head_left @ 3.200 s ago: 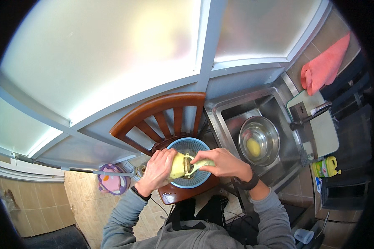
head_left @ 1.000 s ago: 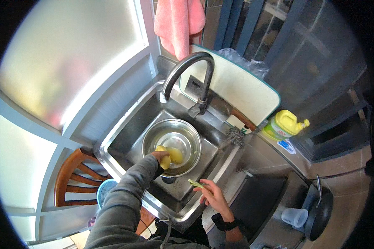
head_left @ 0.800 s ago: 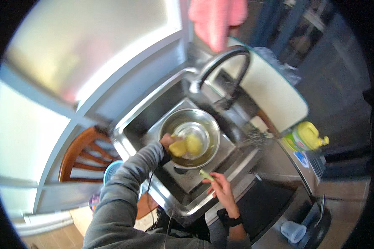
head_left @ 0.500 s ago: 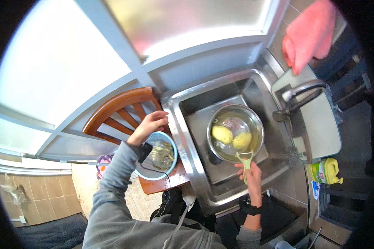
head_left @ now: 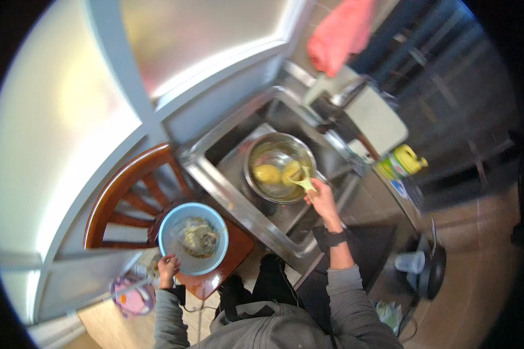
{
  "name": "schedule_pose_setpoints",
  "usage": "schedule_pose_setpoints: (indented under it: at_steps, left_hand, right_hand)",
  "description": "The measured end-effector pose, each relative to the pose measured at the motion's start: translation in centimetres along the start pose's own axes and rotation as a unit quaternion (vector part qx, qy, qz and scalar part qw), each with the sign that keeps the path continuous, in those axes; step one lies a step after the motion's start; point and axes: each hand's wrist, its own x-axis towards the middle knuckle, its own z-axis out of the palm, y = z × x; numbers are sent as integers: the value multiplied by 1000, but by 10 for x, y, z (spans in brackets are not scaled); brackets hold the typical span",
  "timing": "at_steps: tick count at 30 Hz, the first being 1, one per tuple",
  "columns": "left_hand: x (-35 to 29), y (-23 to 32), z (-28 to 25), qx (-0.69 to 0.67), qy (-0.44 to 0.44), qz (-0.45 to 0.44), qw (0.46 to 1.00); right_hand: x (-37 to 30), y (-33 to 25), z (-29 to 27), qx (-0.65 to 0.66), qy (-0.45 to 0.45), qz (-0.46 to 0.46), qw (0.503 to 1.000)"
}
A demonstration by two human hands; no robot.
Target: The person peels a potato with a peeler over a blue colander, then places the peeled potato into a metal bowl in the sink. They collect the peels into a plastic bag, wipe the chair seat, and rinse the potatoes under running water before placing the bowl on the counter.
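My right hand is closed around the handle of a light green Y-shaped peeler. The peeler's head is over the right side of a round metal bowl in the sink. Two yellow peeled potatoes, a left one and a right one, lie in the bowl in what looks like water. My left hand is at the lower left rim of a light blue basket, fingers slightly apart with nothing seen in them. Pale and dark peelings lie in the basket.
The basket stands on a wooden chair beside the metal sink. Behind the sink are a faucet, a pale board and a hanging pink cloth. A yellow-green bottle stands at the right.
The view has turned and shifted. My left hand has moved from above the basket to its lower left rim. My right hand still holds the peeler, its head now farther over the bowl.
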Motion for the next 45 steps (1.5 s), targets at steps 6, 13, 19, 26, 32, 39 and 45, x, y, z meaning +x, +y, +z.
schedule_pose_setpoints:
  at_steps: [6,13,19,26,32,39,45]
  left_hand:
    - [63,-9,23,18,-11,72,997]
    - [111,-12,34,146,20,208,967]
    - [75,-20,45,261,63,185,945]
    - [56,-13,67,251,105,171,947]
    - [58,-42,50,255,116,194,940]
    - [35,-10,131,419,96,427,796]
    - [22,12,258,447,-105,515,724]
  right_hand:
    - [-85,14,-48,87,127,82,985]
    - [-219,80,-121,134,270,108,947]
    - [-257,109,-132,136,280,158,937]
    - [-182,117,-139,127,170,100,972]
    - [-161,113,-154,81,173,82,978]
    - [-255,100,-178,-80,336,61,937]
    - [-471,80,-159,156,475,62,864]
